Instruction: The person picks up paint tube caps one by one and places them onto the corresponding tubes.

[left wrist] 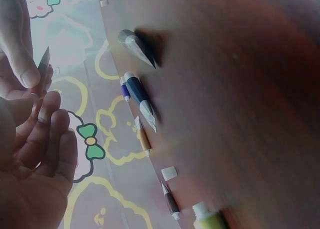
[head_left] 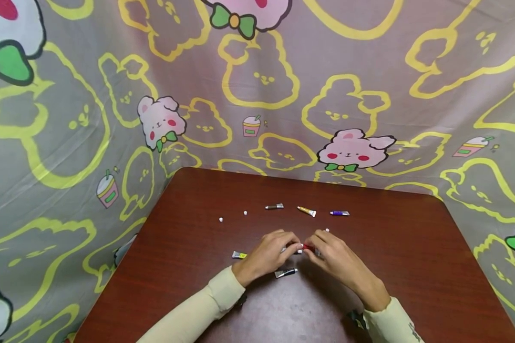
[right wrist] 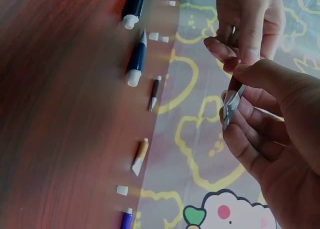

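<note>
Head view: brown table (head_left: 412,247) against cartoon-print cloth (head_left: 326,71)

The head view is evenly and softly lit, bright enough to read colours; the counter (head_left: 412,247) carries a dull pale sheen near the bottom centre, below the hands, with only faint shadows under the forearms; straight lines bow toward the edges, where the patterned cloth (head_left: 60,133) stretches and warps; both wrist views are dimmer, washed with a hazy, milky cast; in the left wrist view the wood blurs to a soft smear at right; near fingers look soft in both.
</note>
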`<control>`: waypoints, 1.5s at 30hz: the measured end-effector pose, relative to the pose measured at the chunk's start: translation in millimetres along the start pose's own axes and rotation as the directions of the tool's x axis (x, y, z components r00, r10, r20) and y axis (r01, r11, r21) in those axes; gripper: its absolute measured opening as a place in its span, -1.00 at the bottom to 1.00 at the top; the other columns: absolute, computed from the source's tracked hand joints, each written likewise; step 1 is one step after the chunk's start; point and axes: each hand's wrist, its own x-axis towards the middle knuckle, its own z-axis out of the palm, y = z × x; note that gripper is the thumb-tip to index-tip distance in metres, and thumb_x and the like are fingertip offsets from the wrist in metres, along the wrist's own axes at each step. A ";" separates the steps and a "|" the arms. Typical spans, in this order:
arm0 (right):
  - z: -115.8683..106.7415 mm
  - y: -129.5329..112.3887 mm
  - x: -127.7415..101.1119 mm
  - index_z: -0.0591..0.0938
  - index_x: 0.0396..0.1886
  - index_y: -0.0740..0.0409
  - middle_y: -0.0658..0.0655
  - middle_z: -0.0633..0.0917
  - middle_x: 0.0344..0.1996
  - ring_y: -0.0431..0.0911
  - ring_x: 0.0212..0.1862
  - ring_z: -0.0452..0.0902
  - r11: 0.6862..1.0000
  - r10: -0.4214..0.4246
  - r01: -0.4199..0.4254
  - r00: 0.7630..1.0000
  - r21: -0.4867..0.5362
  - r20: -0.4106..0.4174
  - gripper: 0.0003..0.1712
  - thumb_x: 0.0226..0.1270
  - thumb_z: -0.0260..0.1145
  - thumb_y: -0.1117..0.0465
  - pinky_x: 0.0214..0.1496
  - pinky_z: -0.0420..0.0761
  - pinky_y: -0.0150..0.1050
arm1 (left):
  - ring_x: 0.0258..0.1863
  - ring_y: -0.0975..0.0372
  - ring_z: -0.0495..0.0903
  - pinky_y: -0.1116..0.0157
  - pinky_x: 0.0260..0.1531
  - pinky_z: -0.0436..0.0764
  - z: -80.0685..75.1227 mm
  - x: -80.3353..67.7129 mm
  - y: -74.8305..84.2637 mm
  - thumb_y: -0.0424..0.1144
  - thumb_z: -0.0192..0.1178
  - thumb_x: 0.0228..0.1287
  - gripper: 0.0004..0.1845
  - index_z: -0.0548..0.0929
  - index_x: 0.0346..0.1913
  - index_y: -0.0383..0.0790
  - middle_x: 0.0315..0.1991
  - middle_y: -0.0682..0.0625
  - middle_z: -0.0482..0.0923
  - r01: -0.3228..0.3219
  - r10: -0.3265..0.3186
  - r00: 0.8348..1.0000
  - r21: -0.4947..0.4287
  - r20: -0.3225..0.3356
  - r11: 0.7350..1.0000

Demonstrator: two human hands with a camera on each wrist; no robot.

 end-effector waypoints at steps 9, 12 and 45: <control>2.7 1.6 -0.5 0.72 -0.21 0.20 0.02 0.63 -0.33 -0.22 -0.35 0.51 1.000 -0.025 0.025 1.000 -0.008 -0.009 -0.70 0.10 0.67 0.35 -0.30 0.61 -0.34 | -0.18 0.29 0.68 0.33 -0.07 0.67 0.4 2.3 -2.9 -0.17 0.28 0.62 -0.87 0.77 -0.05 -0.13 -0.18 0.10 0.79 -0.079 0.080 0.997 0.038 -0.013 0.996; 3.7 2.7 -1.5 0.73 -0.23 0.20 0.02 0.64 -0.35 -0.23 -0.36 0.52 1.000 -0.023 0.023 1.000 -0.004 -0.008 -0.71 0.10 0.66 0.36 -0.32 0.61 -0.34 | -0.19 0.28 0.69 0.33 -0.06 0.66 1.2 1.4 -4.8 -0.17 0.30 0.61 -0.88 0.78 -0.05 -0.11 -0.19 0.11 0.79 -0.090 0.090 0.996 0.048 -0.012 0.995; 20.4 17.3 -48.5 0.72 -0.39 0.05 -0.11 0.55 -0.46 -0.24 -0.42 0.47 0.988 0.154 -0.149 0.976 -0.042 0.156 -0.69 0.04 0.75 0.29 -0.39 0.57 -0.25 | -0.17 0.24 0.70 0.21 -0.01 0.70 -14.9 -13.0 -34.9 -0.22 0.39 0.51 -0.94 0.79 -0.08 -0.10 -0.19 0.08 0.78 -0.009 0.005 1.000 0.129 0.027 0.992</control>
